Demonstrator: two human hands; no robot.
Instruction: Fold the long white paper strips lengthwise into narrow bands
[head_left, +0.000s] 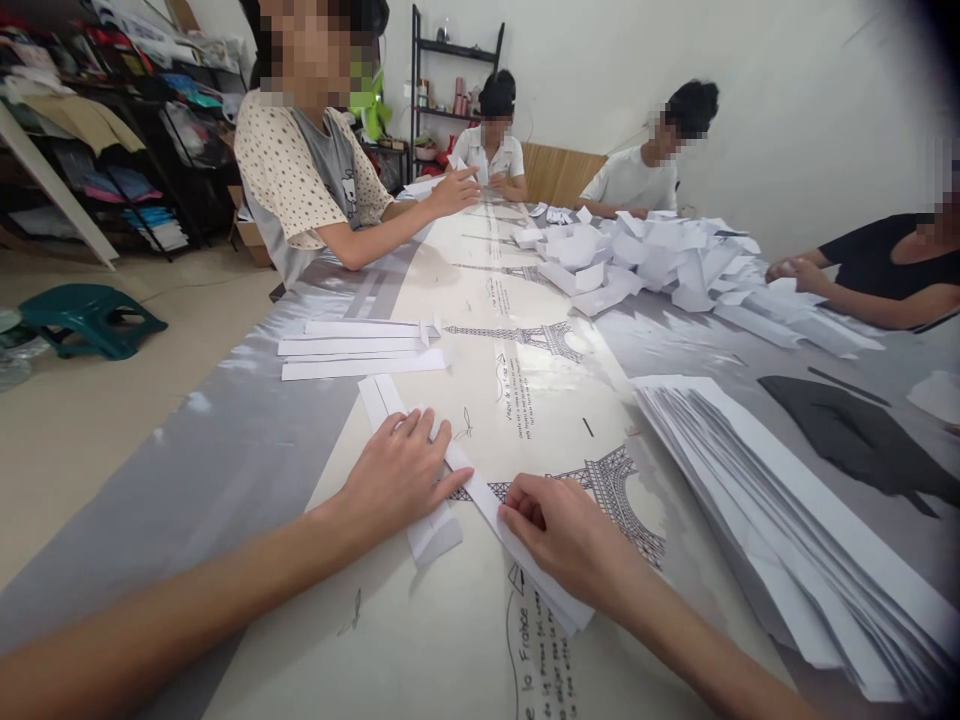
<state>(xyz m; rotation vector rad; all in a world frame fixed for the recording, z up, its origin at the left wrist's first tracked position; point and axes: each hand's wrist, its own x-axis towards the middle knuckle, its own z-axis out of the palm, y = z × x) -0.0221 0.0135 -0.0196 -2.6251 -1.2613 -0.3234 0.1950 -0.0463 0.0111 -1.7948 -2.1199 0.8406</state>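
A long white paper strip lies diagonally on the table in front of me, folded along its length. My left hand rests flat on it with fingers stretched out, pressing it down. My right hand sits on the strip's lower right part, fingers curled and pressed against the fold. The strip's near end pokes out below my right hand.
A large fanned stack of white strips lies to the right. A few folded strips lie ahead on the left, a heap of folded papers farther back. Several people sit around the table. A green stool stands on the floor at left.
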